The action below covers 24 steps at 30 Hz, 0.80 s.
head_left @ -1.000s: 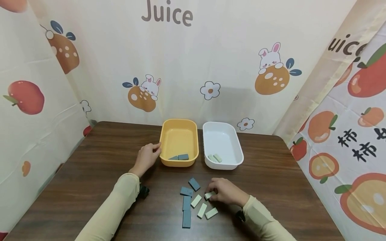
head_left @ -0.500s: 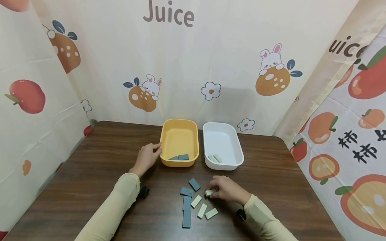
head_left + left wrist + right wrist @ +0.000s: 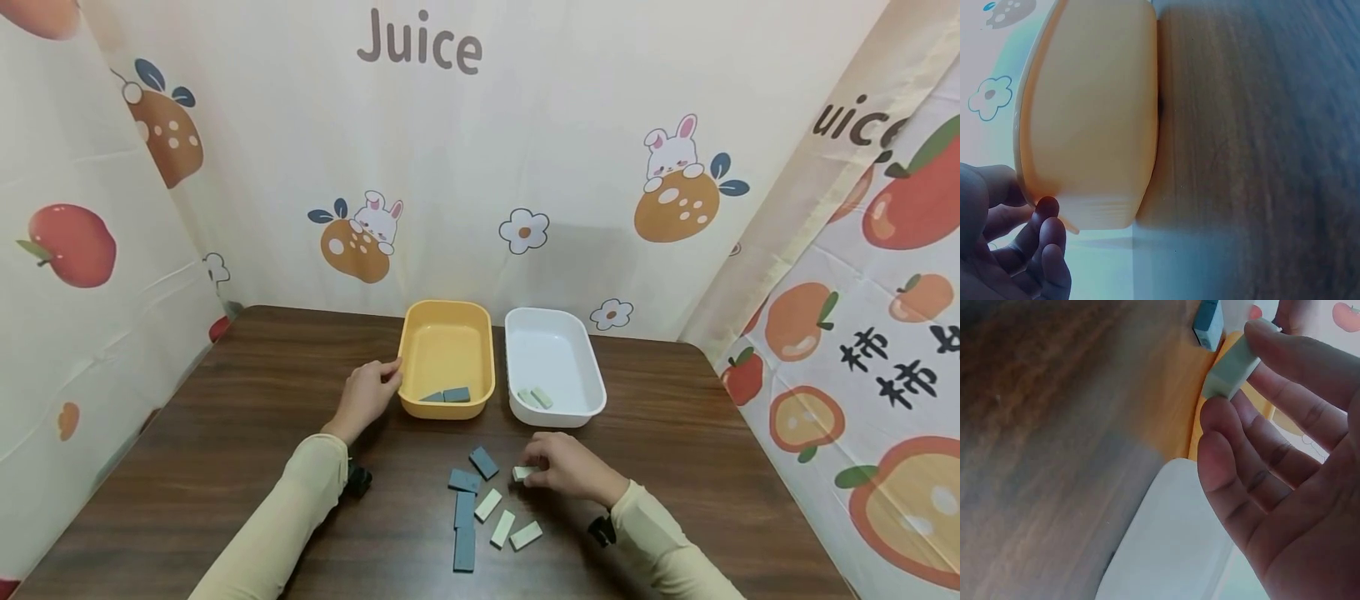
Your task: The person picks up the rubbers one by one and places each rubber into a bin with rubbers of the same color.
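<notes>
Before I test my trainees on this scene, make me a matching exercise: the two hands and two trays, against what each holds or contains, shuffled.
1. Left hand
2. White tray
3. Right hand
4. Yellow tray

A. Contains dark blocks
B. Pinches one pale block
C. Grips a tray
D. Contains pale blocks

Pairs: 1-C, 2-D, 3-B, 4-A.

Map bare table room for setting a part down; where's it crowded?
Free: the table between the left sleeve and its left edge; the patch bordered by the white tray, right sleeve and table's right edge. Tight: the narrow gap between the white tray and yellow tray. Crowded: below the trays, with four blue-gray blocks, three pale green blocks and the right hand.
</notes>
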Each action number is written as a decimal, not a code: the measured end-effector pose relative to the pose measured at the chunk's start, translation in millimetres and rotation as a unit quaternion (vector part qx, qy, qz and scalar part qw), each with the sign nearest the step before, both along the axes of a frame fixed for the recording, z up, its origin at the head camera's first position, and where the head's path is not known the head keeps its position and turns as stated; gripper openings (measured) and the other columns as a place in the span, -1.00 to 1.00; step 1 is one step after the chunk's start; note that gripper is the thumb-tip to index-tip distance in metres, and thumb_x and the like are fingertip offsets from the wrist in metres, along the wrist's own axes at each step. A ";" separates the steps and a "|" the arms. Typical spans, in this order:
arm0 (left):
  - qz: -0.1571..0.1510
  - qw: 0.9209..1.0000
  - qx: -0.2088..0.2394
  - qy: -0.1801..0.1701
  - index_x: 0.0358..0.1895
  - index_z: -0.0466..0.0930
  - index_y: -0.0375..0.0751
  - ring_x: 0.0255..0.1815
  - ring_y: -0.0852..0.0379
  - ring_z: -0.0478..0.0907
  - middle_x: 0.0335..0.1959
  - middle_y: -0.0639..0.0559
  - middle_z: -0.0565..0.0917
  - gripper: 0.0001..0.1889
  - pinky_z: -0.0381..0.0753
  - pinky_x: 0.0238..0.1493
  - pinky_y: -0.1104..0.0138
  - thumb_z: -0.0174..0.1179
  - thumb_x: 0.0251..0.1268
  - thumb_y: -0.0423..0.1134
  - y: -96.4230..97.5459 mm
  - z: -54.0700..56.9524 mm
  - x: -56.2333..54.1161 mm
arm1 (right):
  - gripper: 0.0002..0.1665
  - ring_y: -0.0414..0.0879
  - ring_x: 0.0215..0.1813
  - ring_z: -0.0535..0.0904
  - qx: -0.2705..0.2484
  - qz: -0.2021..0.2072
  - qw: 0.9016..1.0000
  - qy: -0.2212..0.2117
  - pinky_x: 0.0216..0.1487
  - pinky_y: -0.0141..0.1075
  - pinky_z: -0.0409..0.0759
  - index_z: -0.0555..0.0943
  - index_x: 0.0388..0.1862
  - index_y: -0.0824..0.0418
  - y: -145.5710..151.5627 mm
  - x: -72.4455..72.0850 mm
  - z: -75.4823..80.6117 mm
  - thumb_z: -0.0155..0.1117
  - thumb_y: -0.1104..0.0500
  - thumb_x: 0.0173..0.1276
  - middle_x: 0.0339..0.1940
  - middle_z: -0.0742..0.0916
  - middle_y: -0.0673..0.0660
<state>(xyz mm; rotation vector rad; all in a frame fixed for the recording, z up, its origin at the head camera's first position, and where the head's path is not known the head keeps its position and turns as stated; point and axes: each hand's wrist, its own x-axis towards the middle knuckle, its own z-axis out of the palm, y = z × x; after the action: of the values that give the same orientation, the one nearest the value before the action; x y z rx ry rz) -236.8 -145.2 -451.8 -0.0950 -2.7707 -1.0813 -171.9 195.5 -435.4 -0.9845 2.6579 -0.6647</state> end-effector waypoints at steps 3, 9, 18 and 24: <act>0.002 1.000 0.001 -0.005 0.22 0.56 -0.20 -0.54 0.04 0.32 -0.24 -0.26 0.67 -0.61 0.33 -0.46 0.31 0.16 0.36 -0.21 -0.1 -0.4 -0.5 | -0.85 -0.33 -0.39 0.47 -0.006 0.004 1.000 0.016 -0.35 -0.45 0.48 0.73 -0.27 0.14 1.1 -1.1 1.8 0.46 0.20 0.14 -0.39 0.64 -0.07; 0.003 1.000 0.003 -0.005 0.21 0.57 -0.20 -0.55 0.05 0.32 -0.30 -0.22 0.65 -0.61 0.33 -0.47 0.31 0.16 0.36 -0.21 0.0 -1.3 -0.9 | -0.87 -0.34 -0.35 0.47 -0.012 0.004 0.999 0.031 -0.30 -0.44 0.49 0.72 -0.28 0.13 2.5 -2.3 4.7 0.45 0.19 0.17 -0.37 0.67 -0.07; -0.006 1.000 0.008 -0.008 0.24 0.54 -0.22 -0.58 0.08 0.27 -0.38 -0.17 0.60 -0.60 0.31 -0.50 0.32 0.11 0.38 -0.20 -1.3 -1.3 1.9 | -0.89 -0.35 -0.35 0.51 -0.040 0.004 0.999 0.030 -0.29 -0.42 0.53 0.72 -0.30 0.14 6.4 -5.8 8.5 0.44 0.23 0.17 -0.38 0.73 -0.07; -0.012 1.000 0.013 -0.012 0.26 0.52 -0.21 -0.60 0.09 0.25 -0.42 -0.12 0.57 -0.59 0.30 -0.51 0.32 0.09 0.40 -0.20 -1.0 -1.8 2.2 | -0.88 -0.34 -0.33 0.52 -0.049 -0.001 0.998 0.042 -0.26 -0.42 0.53 0.72 -0.30 0.15 9.1 -6.6 10.5 0.45 0.23 0.15 -0.36 0.71 -0.06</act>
<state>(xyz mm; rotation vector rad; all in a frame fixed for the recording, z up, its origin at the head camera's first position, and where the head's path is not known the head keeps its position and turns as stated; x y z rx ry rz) -234.6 -146.2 -453.6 -0.1132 -2.7817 -1.1315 -178.5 204.7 -424.9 -1.0574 2.7220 -0.7785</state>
